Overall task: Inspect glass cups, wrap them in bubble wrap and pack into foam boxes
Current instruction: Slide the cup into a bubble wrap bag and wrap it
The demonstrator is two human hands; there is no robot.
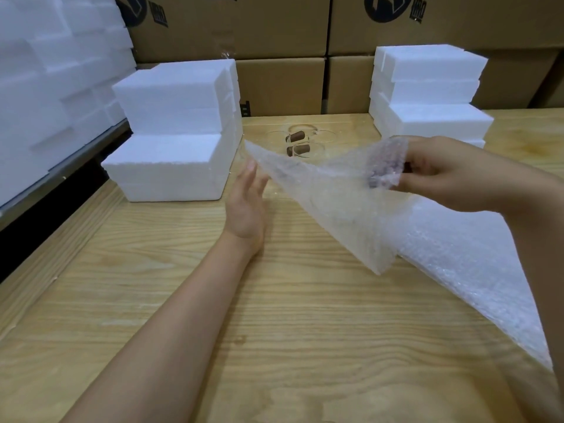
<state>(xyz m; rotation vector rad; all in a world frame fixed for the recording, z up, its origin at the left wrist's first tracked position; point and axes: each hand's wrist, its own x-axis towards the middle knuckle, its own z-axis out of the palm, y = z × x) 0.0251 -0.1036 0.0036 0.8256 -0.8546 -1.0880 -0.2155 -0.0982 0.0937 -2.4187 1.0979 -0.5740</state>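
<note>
My right hand point(439, 172) grips a glass cup with a dark brown handle, partly rolled in a clear bubble wrap sheet point(329, 196), above the wooden table. The sheet's loose end hangs down and stretches left. My left hand point(247, 203) is held flat with straight fingers, its fingertips at the sheet's left edge. Two glass cups with brown handles point(300, 143) lie on the table behind the sheet. A stack of white foam boxes point(174, 132) stands at the left, another foam stack point(430, 93) at the back right.
A pile of bubble wrap sheets point(464, 264) lies on the table at the right under my right forearm. Cardboard boxes point(280, 83) line the back wall. More foam blocks point(45, 71) are stacked at the far left beyond the table's edge.
</note>
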